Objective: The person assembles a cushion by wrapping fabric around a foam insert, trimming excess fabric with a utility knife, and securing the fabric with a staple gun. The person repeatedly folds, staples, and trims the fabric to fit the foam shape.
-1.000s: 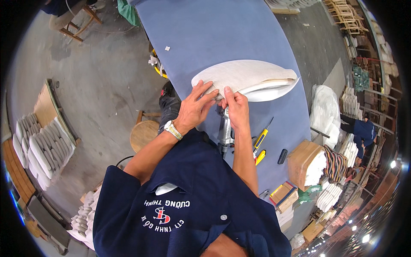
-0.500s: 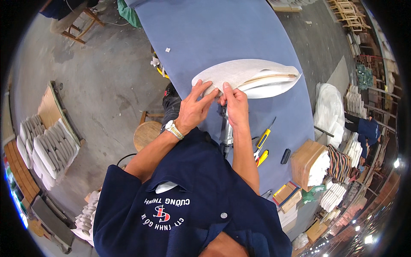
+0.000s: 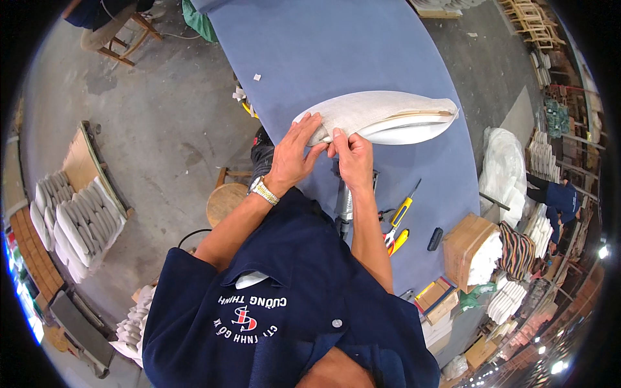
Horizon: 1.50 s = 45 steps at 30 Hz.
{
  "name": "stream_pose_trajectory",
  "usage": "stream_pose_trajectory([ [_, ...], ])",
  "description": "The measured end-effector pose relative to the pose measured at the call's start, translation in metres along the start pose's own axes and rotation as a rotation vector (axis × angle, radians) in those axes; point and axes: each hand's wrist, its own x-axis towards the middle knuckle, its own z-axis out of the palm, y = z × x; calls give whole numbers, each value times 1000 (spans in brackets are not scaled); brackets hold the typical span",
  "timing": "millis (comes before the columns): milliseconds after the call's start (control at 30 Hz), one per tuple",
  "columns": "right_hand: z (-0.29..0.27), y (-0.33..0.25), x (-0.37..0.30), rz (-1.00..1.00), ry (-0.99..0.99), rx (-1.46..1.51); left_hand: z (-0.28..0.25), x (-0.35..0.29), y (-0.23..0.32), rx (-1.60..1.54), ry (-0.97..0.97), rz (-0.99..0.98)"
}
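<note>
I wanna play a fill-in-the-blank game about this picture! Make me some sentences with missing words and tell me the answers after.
1. The left hand and right hand both touch a curved piece that is coloured ____.
2. The watch is on the person's ____ wrist.
3. The wooden stool has a seat shaped like a ____.
4. The top of the table is coloured ____.

Missing words: white; left; circle; blue.

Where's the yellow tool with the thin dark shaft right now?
Head view, right of centre: the yellow tool lies on the blue table, to the right of the right hand, just above another yellow-handled tool.
</note>
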Motion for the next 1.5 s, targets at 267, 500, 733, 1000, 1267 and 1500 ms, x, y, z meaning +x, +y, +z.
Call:
stream_pose_trajectory([
  [267, 6, -7, 12, -98, -1, -104, -4, 13, -4, -85, 7, -91],
  [500, 15, -17, 13, -79, 55, -152, -7, 22, -6, -100, 7, -155],
  [733, 28, -1, 13, -62, 101, -247, -30, 34, -18, -183, -229, -351],
  [1000, 45, 31, 33, -221, 72, -11, -42, 43, -41, -188, -351, -283],
  [1267, 56, 38, 46, -220, 72, 141, -52, 64, -39, -258, -328, -186],
  [1500, 65, 33, 44, -343, 146, 71, -34, 44, -51, -432, -214, -387],
])
